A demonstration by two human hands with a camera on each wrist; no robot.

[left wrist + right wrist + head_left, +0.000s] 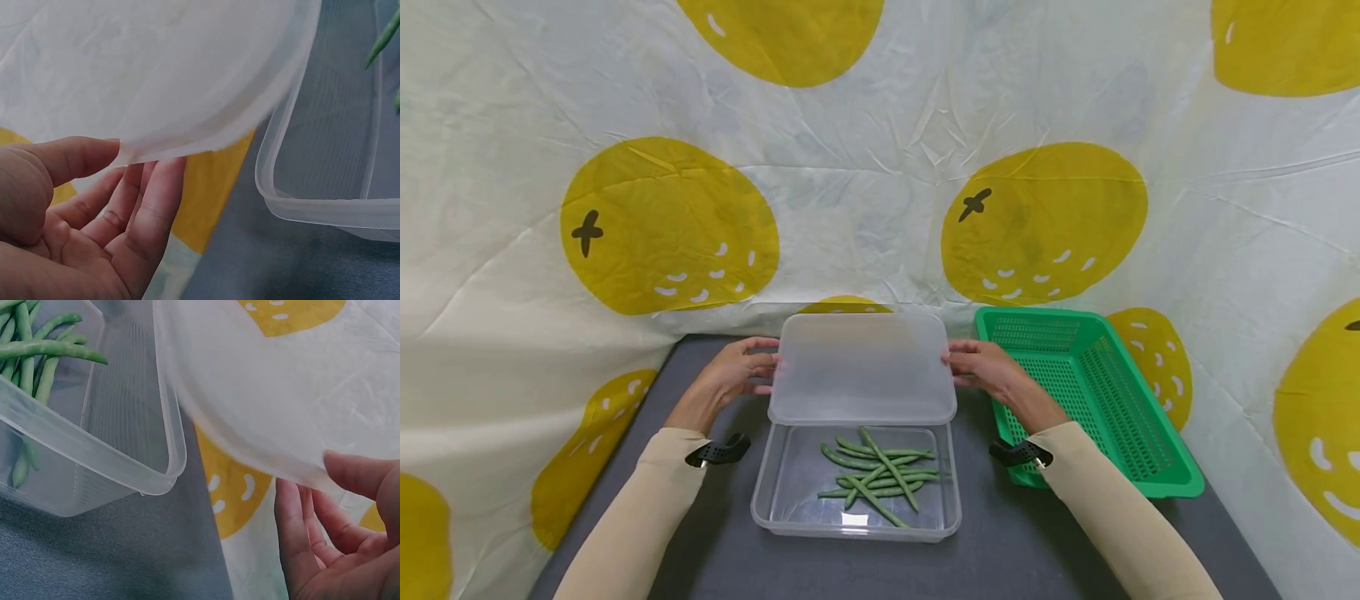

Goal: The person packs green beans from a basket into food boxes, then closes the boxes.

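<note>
Both hands hold a translucent white plastic lid point(863, 371) by its opposite short edges. My left hand point(739, 371) pinches the left edge between thumb and fingers; my right hand point(988, 367) pinches the right edge the same way. The lid is tilted, its near edge low over the back of a clear plastic container point(763, 500). In the wrist views the lid's held edges stand apart from the container's rim. Several green beans point(880, 475) lie crossed in a loose pile on the container's floor, visible through the uncovered front part.
A green perforated plastic basket point(1138, 417) stands to the right, partly behind my right forearm. The dark grey table point(985, 550) lies under everything. A white cloth point(865, 217) printed with yellow fruit hangs behind and at both sides.
</note>
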